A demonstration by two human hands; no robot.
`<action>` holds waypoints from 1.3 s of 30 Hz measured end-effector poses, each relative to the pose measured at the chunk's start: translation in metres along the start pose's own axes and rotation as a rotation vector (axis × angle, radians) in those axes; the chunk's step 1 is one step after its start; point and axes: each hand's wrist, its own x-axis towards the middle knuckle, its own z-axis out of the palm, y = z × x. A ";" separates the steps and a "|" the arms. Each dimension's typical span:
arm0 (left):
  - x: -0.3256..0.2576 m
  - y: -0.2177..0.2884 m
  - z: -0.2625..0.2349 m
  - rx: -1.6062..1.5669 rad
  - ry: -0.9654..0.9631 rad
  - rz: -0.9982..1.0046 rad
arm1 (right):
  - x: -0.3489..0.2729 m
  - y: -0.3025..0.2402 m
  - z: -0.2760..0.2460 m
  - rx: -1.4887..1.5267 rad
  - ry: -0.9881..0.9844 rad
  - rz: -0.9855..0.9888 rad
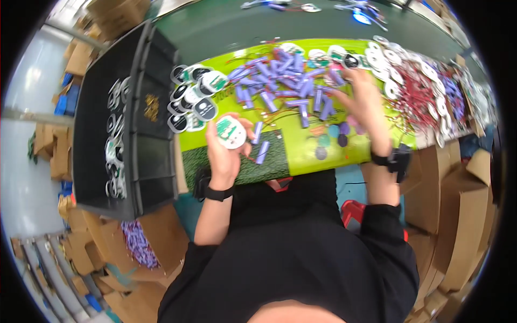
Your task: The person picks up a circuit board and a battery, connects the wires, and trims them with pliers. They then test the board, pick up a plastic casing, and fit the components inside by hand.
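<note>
My left hand (222, 161) is closed around a white round housing with a green circuit board (231, 132), its board side facing up. Close beside those fingers lie a purple cylindrical battery (262, 153) and another battery like it, with thin wires nearby. Over the right part of the yellow-green mat (301, 153), my right hand (365, 97) stretches forward, thumb and fingers apart. Its fingertips are nearest a dark round disc (350, 61) and the edge of the heap of purple batteries (288, 81). No held thing shows in it.
White and black round housings (204, 109) are grouped left of the batteries. A black crate (137, 177) stands at the left. White discs with red wires (414, 91) are piled at the right. Coloured round stickers (321, 153) lie on the mat. Cardboard boxes (458, 215) flank me.
</note>
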 end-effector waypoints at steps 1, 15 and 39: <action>0.002 0.001 0.001 -0.078 -0.053 -0.029 | -0.003 0.034 -0.005 -0.220 -0.165 0.073; -0.003 -0.001 -0.001 -0.051 -0.079 0.009 | 0.014 0.093 -0.016 0.462 -0.182 0.249; -0.002 -0.028 -0.003 0.258 0.011 0.065 | -0.015 -0.113 0.010 0.774 -0.852 -0.102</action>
